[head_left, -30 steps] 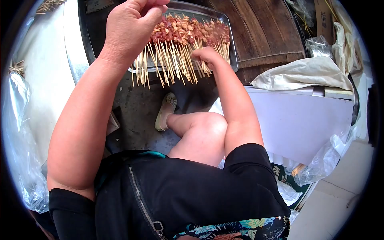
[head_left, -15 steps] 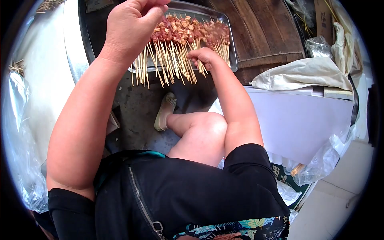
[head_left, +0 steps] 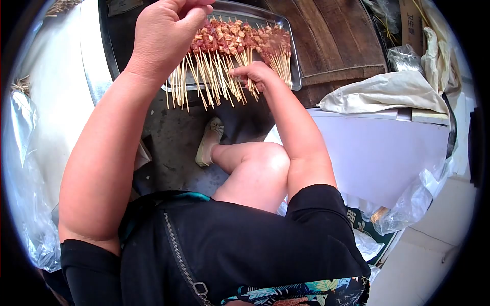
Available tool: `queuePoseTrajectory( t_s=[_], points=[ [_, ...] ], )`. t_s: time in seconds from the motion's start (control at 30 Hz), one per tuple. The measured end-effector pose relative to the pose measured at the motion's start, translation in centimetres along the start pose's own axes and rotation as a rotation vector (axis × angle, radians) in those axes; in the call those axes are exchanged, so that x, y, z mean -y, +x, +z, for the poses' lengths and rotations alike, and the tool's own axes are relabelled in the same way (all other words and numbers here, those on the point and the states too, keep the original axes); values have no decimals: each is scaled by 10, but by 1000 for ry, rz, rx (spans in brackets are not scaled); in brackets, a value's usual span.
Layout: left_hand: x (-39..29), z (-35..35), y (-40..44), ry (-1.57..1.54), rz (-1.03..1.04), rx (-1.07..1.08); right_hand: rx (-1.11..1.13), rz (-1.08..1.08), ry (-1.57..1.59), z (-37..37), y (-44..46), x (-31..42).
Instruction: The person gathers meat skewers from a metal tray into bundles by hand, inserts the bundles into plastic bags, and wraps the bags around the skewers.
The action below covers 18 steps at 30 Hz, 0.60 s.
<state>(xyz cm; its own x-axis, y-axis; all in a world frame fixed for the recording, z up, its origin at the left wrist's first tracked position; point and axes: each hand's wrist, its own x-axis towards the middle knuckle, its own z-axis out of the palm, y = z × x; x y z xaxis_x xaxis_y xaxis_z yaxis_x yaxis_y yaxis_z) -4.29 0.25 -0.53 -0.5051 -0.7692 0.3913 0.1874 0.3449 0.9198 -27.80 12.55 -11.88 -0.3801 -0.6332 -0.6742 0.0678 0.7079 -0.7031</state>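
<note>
Many meat skewers [head_left: 232,41] lie side by side in a metal tray [head_left: 296,61], their bare wooden sticks jutting over its near edge. My left hand [head_left: 166,35] is raised in front of the tray's left part, thumb and fingertips pinched together. Whatever the pinch may hold is too small or hidden to make out. My right hand [head_left: 255,75] is at the sticks right of the middle, fingers curled round a few of them. Its index finger reaches out left across neighbouring sticks.
A brown wooden board [head_left: 326,41] lies right of the tray. Beyond it are a cream cloth [head_left: 383,94] on a white box [head_left: 377,153] and clear plastic bags [head_left: 408,206]. A pale rounded surface [head_left: 61,76] stands at left. My bent leg [head_left: 255,168] is below.
My right hand has shifted slightly left, its index finger now stretched out further over the sticks. The left hand stays pinched in nearly the same place.
</note>
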Motion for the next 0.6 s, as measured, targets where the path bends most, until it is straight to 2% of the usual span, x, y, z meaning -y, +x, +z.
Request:
queuePoseTrajectory(
  t_s=[0.07, 0.17, 0.2, 0.23, 0.3, 0.33, 0.43, 0.5, 0.6],
  points=[
    [-1, 0, 0, 32, 6, 1, -66, -11, -99, 5, -1, 5],
    [-3, -1, 0, 36, -23, 6, -126, -7, -80, 3, 20, -8],
    [-3, -1, 0, 36, -23, 6, -97, -27, -105, 1, 17, -5],
    [-2, -1, -1, 21, -17, 4, -62, -29, 48, 0, 13, -5],
    [-1, -2, -2, 6, -12, -2, 63, 54, 36, -17, 7, 6],
    [-1, -1, -1, 4, -25, -2, -1, 54, 31, -14, 7, 5],
    [-5, 0, -1, 14, -39, 1, -13, 20, 83, -11, 9, 1],
    [-4, 0, -1, 29, -43, -5, -91, -109, -67, 4, 11, -1],
    [1, 0, -1, -16, -22, -12, -163, -38, -46, 14, 1, 8]
  ],
)
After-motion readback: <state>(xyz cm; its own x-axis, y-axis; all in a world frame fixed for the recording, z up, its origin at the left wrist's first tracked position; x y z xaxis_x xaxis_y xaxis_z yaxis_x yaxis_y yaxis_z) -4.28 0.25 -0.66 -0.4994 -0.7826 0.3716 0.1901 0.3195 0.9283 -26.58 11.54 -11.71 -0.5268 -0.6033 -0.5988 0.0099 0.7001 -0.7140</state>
